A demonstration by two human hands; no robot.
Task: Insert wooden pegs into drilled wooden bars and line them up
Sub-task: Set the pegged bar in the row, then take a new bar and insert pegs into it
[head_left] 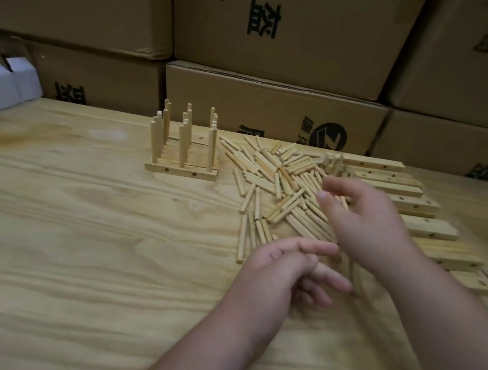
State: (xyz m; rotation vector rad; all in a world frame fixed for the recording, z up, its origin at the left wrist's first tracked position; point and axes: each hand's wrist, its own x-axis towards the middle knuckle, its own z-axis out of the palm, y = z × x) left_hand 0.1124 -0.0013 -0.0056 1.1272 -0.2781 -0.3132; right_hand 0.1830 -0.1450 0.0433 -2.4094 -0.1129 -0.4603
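A loose pile of wooden pegs [281, 185] lies on the table at centre right. Drilled wooden bars [408, 200] lie side by side to its right, running toward me. At the back centre stand finished bars with upright pegs [184, 146], lined up one behind another. My right hand [373, 227] hovers over the near edge of the peg pile, thumb and forefinger apart; it is blurred. My left hand [285, 269] is just below it, fingers stretched toward the right hand and holding nothing. A blurred wooden streak [357, 277] shows between the two hands; whether either hand grips it is unclear.
Stacked cardboard boxes [274, 107] wall off the back of the wooden table [82, 243]. A white carton [5, 84] sits at the far left edge. The table's left half holds nothing but bare wood.
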